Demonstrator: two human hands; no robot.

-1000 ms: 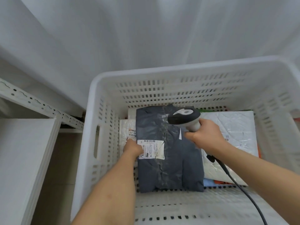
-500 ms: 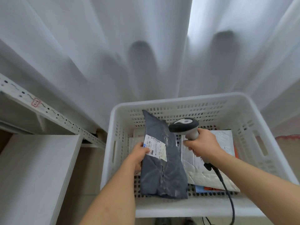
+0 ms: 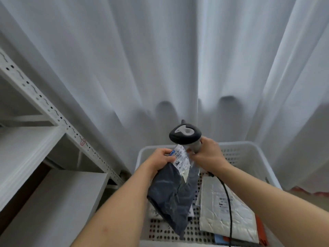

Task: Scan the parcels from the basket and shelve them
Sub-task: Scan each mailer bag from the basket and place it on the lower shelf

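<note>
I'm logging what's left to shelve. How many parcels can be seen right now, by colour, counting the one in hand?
Dark grey: 1, the dark grey parcel lifted by the left hand
White: 1, the white parcel lying in the basket
Partly hidden, blue and orange edges under the white one: cannot tell the count
Total clearly seen: 2
</note>
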